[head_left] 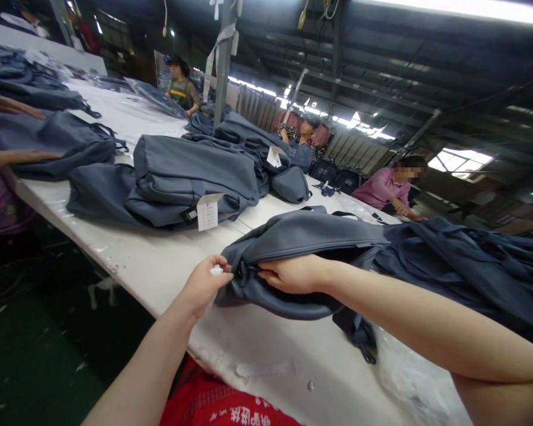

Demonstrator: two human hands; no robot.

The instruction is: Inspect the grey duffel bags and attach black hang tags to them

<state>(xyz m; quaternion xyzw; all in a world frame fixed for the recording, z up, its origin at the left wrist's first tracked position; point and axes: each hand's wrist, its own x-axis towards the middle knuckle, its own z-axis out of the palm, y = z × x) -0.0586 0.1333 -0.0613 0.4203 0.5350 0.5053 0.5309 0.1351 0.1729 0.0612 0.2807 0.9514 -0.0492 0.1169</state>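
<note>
A dark blue-grey backpack (311, 234) lies on the white table in front of me, its zipped mouth spread apart towards me. My left hand (211, 278) pinches the left end of the bag, and a small white piece (216, 270) shows between its fingers. Through the opening reaches my right hand (291, 273), its fingers bent and closed at the fabric near the left corner of the mouth. The tips of those fingers are partly hidden by the folds. A strap with a buckle (359, 334) hangs from the bag's near right side.
Stuffed blue-grey bags (195, 171) with a white tag (208, 214) lie further left on the table (195, 248). More dark bags (466, 266) are heaped at right, beside clear plastic (420, 373). At far left, a co-worker's hands (31, 157) rest on another bag. Other people work behind.
</note>
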